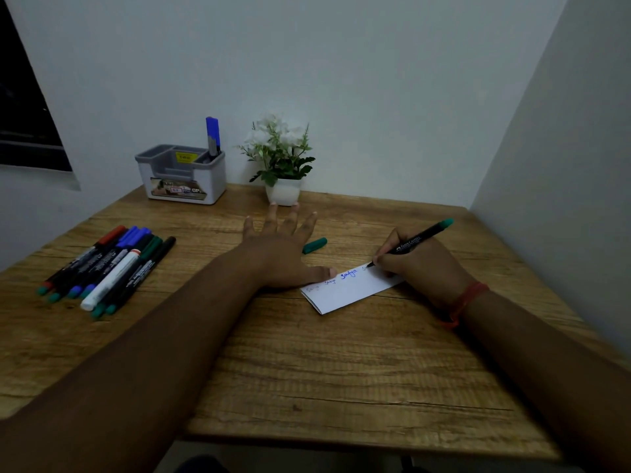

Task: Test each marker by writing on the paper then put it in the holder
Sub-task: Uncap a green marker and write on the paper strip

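A folded white paper (345, 292) lies on the wooden table (341, 363), with a few written words along its top edge. My right hand (418, 264) pinches a black marker with a green end (415, 241), its tip touching the paper's right part. My left hand (285, 247) lies flat with spread fingers, the thumb pressing the paper's upper left edge. The marker's green cap (314, 245) lies on the table just right of that hand. A grey-and-white holder (182, 175) stands at the back left with a blue marker (213, 136) upright in it.
Several capped markers (109, 268) in green, blue, red, black and white lie in a bunch at the table's left. A small white pot with a green plant (281, 165) stands at the back, beyond my left fingers. Walls close in behind and on the right.
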`<state>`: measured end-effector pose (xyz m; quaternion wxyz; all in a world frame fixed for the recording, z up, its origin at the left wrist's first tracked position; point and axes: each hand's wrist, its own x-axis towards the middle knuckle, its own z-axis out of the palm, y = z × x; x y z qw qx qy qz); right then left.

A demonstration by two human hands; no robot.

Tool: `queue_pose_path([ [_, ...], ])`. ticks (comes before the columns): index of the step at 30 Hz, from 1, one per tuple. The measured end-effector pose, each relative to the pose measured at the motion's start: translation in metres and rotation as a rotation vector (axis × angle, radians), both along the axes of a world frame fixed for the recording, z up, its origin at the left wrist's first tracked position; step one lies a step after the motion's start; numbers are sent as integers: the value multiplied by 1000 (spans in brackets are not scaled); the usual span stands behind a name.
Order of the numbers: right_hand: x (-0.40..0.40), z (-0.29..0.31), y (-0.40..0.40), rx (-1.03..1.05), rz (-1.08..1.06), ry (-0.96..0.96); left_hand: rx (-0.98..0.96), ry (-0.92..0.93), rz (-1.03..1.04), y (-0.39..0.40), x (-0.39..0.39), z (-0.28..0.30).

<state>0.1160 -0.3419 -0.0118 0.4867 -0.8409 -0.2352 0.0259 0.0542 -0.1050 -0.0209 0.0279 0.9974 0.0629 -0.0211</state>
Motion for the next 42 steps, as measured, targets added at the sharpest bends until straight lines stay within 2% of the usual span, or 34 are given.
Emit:
queue_pose_path([
  [42,1,1,-1,27,-47,-5,-27,2,-8,1,2,-2],
])
